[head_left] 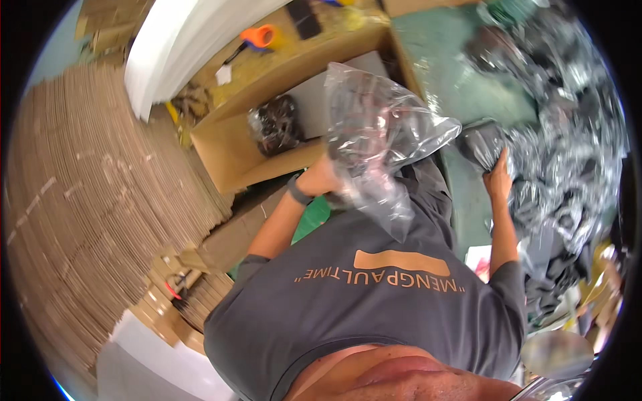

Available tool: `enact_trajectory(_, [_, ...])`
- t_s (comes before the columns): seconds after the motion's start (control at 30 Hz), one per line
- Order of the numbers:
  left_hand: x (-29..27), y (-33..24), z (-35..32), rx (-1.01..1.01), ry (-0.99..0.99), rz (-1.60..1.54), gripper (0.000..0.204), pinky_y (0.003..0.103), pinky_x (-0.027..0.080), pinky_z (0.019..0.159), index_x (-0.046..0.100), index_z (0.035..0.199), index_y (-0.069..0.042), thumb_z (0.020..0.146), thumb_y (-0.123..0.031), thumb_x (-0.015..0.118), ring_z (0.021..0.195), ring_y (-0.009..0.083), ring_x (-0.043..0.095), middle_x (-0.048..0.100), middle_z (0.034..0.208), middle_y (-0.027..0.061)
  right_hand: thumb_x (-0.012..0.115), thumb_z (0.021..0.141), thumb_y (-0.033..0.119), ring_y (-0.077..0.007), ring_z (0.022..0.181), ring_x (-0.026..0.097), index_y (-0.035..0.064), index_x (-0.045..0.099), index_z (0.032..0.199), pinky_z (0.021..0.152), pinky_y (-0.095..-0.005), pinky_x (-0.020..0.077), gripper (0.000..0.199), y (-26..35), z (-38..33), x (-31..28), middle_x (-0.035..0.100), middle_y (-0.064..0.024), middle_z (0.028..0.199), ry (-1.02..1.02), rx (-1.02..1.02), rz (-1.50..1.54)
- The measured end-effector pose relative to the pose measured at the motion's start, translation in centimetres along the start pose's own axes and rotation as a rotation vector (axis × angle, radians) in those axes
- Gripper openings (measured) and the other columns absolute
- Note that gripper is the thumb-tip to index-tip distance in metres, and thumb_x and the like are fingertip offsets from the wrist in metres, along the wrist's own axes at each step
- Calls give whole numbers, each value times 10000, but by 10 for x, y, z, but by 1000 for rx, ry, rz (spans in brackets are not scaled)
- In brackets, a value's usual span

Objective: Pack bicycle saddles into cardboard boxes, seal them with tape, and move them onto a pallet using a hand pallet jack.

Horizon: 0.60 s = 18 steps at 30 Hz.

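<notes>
My left hand [319, 177], a dark band on its wrist, is closed round clear plastic bags [374, 123] with dark, reddish contents I cannot make out. They hang over the near right part of an open cardboard box [224, 150] and hide some of its inside. In the box lie a dark brown plastic-wrapped bundle [277, 125] and a flat grey piece [309, 110]. To the right, my right hand [498, 179] grips a dark plastic-bagged item [483, 142] at the edge of a large heap of similar bagged items [562, 154].
Tall stacks of flattened cardboard [100, 207] fill the left side. A curved white sheet [177, 47] stands beyond the box. Behind it lie an orange ring-shaped thing [259, 37], a black pen [234, 53] and a dark flat object [304, 19]. A green tabletop [455, 80] runs under the heap.
</notes>
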<state>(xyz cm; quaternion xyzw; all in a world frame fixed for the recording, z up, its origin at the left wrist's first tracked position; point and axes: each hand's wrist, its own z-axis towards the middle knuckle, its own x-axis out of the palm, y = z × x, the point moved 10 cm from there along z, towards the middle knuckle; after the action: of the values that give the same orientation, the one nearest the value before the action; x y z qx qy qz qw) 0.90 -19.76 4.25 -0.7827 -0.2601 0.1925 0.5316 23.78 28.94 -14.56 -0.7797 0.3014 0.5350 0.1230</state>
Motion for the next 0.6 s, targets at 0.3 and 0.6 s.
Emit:
enact_trajectory(0.3, [-192, 210, 16, -321, 62, 99, 803, 402, 511, 1111, 647, 1403, -1, 706, -227, 976, 1244, 235, 673, 732, 1397, 134, 806, 910, 224, -308, 936, 725, 18, 552, 1506, 781, -418, 619, 680, 212, -26, -65, 725, -167, 1245, 399, 183, 1744])
enact_trajectory(0.6, [-247, 443, 100, -62, 571, 1503, 322, 582, 318, 1232, 774, 1278, -197, 986, -164, 641, 1411, 348, 510, 663, 1426, 82, 791, 982, 207, -244, 1240, 666, -49, 399, 1611, 1060, -404, 544, 784, 483, 2, 4, 620, -166, 1490, 1207, 110, 1029])
